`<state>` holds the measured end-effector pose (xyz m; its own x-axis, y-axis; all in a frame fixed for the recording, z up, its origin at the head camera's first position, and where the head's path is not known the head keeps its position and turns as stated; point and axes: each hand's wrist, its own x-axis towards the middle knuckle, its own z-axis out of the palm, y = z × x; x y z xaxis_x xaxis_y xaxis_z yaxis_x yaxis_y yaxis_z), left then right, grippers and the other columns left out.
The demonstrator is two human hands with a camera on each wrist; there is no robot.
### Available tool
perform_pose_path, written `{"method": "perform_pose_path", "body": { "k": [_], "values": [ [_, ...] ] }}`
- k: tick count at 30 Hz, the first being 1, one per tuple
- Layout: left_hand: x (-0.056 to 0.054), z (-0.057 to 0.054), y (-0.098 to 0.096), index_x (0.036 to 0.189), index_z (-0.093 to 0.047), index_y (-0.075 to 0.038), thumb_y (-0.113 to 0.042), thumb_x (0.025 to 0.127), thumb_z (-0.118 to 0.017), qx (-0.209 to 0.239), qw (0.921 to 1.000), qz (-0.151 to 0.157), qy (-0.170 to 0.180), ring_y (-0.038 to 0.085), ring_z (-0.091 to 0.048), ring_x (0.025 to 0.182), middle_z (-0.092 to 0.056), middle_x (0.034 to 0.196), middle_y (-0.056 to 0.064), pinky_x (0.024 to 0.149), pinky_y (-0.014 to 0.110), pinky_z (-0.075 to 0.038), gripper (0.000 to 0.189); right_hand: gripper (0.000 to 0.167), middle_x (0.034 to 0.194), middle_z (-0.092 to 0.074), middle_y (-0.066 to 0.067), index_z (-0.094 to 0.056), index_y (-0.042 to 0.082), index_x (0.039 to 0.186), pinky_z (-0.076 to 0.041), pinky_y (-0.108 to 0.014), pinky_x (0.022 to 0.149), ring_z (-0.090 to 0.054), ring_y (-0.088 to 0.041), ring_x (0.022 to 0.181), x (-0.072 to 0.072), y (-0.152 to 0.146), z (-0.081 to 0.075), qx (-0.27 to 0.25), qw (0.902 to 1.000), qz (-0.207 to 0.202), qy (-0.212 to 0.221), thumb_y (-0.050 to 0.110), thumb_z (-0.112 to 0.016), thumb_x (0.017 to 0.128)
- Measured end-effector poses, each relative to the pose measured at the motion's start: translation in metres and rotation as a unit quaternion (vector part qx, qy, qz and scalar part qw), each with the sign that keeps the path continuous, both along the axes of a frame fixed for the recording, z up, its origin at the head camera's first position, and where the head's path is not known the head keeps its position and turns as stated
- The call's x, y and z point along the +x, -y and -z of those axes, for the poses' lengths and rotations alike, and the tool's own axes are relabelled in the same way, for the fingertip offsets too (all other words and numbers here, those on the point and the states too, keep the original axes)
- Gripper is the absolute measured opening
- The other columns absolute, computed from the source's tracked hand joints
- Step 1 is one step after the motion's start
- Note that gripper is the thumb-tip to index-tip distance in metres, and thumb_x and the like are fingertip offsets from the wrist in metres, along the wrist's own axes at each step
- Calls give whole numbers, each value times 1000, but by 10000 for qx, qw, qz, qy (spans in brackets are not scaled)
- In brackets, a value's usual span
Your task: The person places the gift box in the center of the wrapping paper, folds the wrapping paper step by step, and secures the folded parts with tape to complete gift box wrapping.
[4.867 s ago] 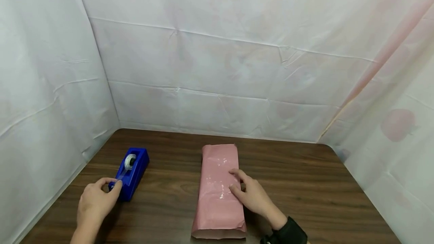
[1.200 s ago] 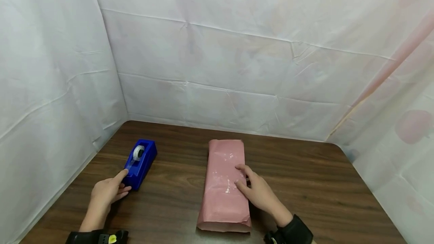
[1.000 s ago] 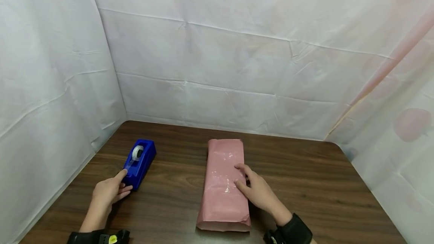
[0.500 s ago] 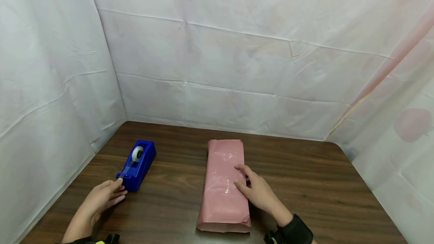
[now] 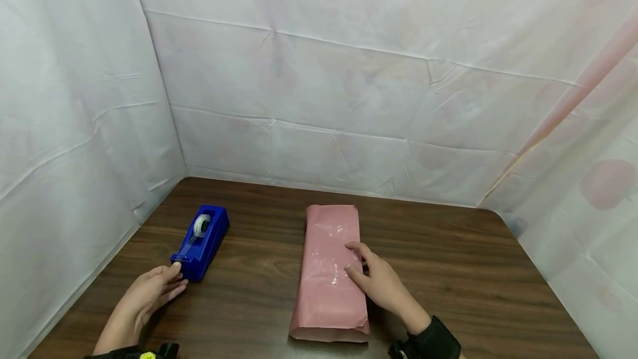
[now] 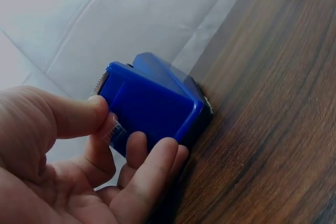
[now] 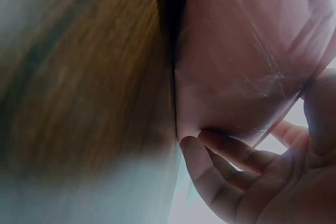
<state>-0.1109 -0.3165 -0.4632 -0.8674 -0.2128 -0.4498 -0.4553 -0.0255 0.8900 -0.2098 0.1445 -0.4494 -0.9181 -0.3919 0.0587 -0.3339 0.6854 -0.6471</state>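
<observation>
A blue tape dispenser with a roll of clear tape sits on the left of the wooden table. At its near, toothed end my left hand pinches a short end of clear tape between thumb and index finger. Its other fingers lie close to the dispenser's front face. A pink paper-wrapped parcel, with shiny strips of clear tape on top, lies in the middle. My right hand rests on the parcel's right edge, thumb and index finger on top, the other fingers against its side in the right wrist view.
White sheeting stands as walls behind the wooden table and along both sides. The table's left edge runs close to my left arm. Black straps are around both wrists.
My left thumb has drawn back from the top of the dispenser's near end, and the hand is now slightly nearer me, pinching the tape end. The right hand and the parcel stay put.
</observation>
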Motion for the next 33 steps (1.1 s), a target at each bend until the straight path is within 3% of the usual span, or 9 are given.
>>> {"method": "perform_pose_path", "body": {
  "k": [6,19,22,26,29,33],
  "values": [
    [1,3,1,98,-51,1,-36,100,-50,90,9999,62,13,8,-62,89,-51,106,9,83,25,-55,37,46,119,-62,-3,-47,33,136,-49,-35,77,-61,-13,98,0,0,1,18,10000,43,-5,43,-61,93],
    [3,2,1,84,-47,-6,-38,100,-48,-160,9998,111,93,7,-61,92,-48,108,8,84,28,-55,36,46,121,-62,-3,-47,33,135,-49,-35,78,-60,-13,99,0,2,2,25,10000,43,-36,43,-61,92],
    [2,4,0,80,-44,-8,-37,102,-44,-275,9995,155,51,9,-59,96,-44,116,15,85,29,-55,36,46,122,-62,-3,-47,34,135,-49,-36,78,-60,-13,99,0,2,1,31,10000,51,-26,43,-61,92],
    [-2,10,-3,81,-42,-4,-27,103,-41,-806,9966,111,153,7,-61,96,-31,138,39,81,27,-56,32,46,123,-61,-3,-47,34,135,-49,-37,80,-60,-15,101,0,2,0,40,10000,66,-16,43,-61,92],
    [-4,13,-4,86,-43,0,-22,104,-42,-1113,9934,166,237,11,-66,98,-21,146,42,78,26,-56,28,46,124,-61,-4,-48,34,135,-49,-39,81,-61,-16,103,0,2,-1,52,9999,98,-38,41,-62,92],
    [-1,10,-2,88,-43,2,-23,103,-43,-1014,9939,397,198,13,-66,100,-21,145,43,81,28,-56,29,46,125,-61,-5,-48,33,135,-50,-39,82,-61,-17,103,0,2,-2,92,9999,113,-50,40,-62,92]
  ]
}}
